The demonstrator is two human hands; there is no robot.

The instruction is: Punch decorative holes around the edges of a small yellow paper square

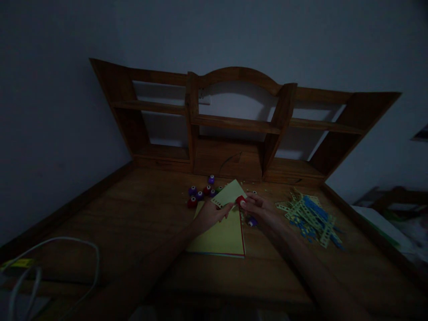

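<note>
My left hand [211,215] pinches a yellow paper strip [229,194] with punched holes along one edge, holding it lifted over a stack of yellow sheets [222,236] on the wooden desk [140,218]. My right hand [259,207] grips a small red punch [240,201] pressed onto the strip's right edge. A small purple punch [252,221] lies on the desk just under my right hand.
Several red, purple and green punches [201,191] are clustered behind the sheets. A pile of punched yellow and blue strips [310,216] lies at the right. A wooden hutch with shelves [234,122] stands at the desk's back. White cables [60,263] lie at the left front.
</note>
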